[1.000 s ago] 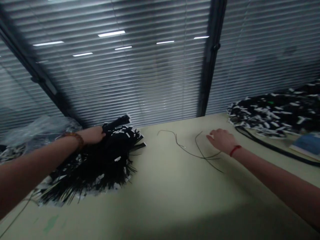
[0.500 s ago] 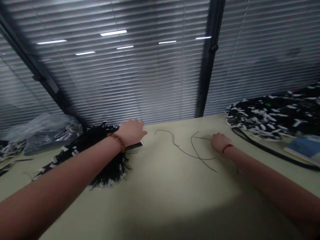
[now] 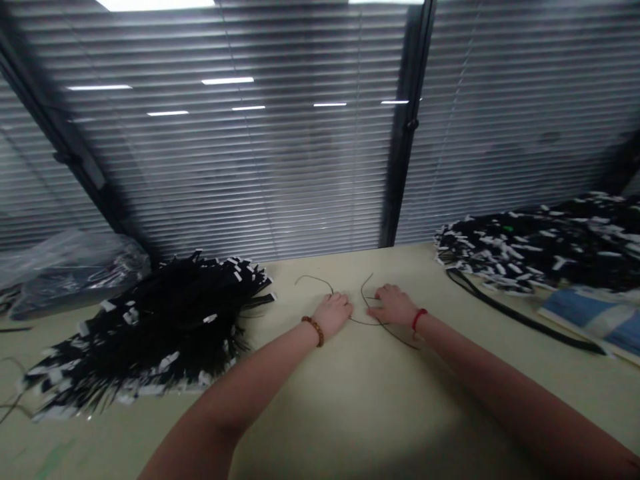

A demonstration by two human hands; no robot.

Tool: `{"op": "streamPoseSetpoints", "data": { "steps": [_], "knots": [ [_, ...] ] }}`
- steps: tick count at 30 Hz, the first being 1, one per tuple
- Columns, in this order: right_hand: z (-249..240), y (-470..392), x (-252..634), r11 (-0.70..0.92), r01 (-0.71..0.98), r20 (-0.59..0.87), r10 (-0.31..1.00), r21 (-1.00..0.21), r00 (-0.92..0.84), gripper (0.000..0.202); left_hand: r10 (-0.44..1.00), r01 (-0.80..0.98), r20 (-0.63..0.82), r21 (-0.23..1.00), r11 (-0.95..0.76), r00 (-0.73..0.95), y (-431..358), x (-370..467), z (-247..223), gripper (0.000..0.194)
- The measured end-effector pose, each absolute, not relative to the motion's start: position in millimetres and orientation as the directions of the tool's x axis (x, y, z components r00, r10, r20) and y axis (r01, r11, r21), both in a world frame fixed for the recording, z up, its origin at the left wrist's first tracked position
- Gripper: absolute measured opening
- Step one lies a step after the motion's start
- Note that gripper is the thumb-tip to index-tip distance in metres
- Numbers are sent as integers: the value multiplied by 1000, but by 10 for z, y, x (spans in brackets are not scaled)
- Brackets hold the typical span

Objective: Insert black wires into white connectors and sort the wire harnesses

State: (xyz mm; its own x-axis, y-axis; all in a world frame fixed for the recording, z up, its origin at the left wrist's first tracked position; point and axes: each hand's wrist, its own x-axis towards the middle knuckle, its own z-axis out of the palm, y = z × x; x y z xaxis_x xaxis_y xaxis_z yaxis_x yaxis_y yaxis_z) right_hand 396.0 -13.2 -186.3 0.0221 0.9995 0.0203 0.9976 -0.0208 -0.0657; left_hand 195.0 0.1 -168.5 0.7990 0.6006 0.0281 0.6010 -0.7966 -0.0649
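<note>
Thin dark wires [image 3: 367,323] lie loosely curved on the pale table [image 3: 320,413]. My left hand [image 3: 334,312], with a beaded bracelet at the wrist, rests over the left wire, its fingers bent down; whether they pinch it is hidden. To its right, my right hand [image 3: 394,305], wearing a red band, touches the table beside the crossing wires with thumb and fingers apart. A short gap separates the two hands.
A heap of black strips with white ends [image 3: 175,320] covers the left side, beside a clear plastic bag [image 3: 80,273]. At right are another black-and-white heap [image 3: 540,247], a black strap [image 3: 525,320] and a blue-and-white packet [image 3: 595,317]. Window blinds [image 3: 310,160] stand behind.
My left hand has moved right, from above the black heap onto the left wire. My right hand has shifted left toward the crossing wires, and its fingers have spread. The view has tilted slightly.
</note>
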Motion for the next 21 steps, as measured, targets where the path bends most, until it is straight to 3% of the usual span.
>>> {"op": "streamPoseSetpoints", "data": {
  "steps": [4, 8, 9, 10, 11, 12, 13, 16, 21],
  "knots": [
    [-1862, 17, 3659, 60, 986, 17, 998, -153, -58, 32, 511, 511, -23, -2, -860, 859, -638, 1731, -1604, 14],
    [-1787, 51, 3569, 87, 948, 79, 995, -306, -65, 32, 543, 536, -8, 173, -826, 840, -1145, 1285, -1169, 14],
    [-1731, 35, 3556, 99, 928, 110, 992, -360, -63, 30, 598, 566, 34, 285, -773, 801, -1184, 1150, -1011, 15],
    [-1658, 9, 3532, 120, 900, 147, 987, -420, -63, 27, 697, 548, 87, 551, -629, 712, -1187, 1015, -851, 16],
    [-1569, -28, 3490, 152, 862, 189, 980, -483, -67, 23, 792, 436, 113, 784, -441, 599, -1162, 886, -700, 17],
    [-1469, -76, 3422, 195, 814, 233, 970, -547, -76, 20, 870, 245, 93, 940, -237, 485, -1118, 768, -569, 17],
    [-1362, -135, 3325, 245, 754, 274, 958, -609, -90, 19, 922, 25, 54, 997, -69, 384, -1065, 666, -466, 16],
    [-1062, -362, 2873, 393, 514, 363, 918, -763, -162, 21, 979, -359, 4, 931, 72, 206, -928, 484, -352, 17],
    [-820, -696, 2015, 447, 151, 388, 869, -882, -308, 25, 993, -473, 69, 881, -17, 93, -864, 541, -562, 19]
  ]
}}
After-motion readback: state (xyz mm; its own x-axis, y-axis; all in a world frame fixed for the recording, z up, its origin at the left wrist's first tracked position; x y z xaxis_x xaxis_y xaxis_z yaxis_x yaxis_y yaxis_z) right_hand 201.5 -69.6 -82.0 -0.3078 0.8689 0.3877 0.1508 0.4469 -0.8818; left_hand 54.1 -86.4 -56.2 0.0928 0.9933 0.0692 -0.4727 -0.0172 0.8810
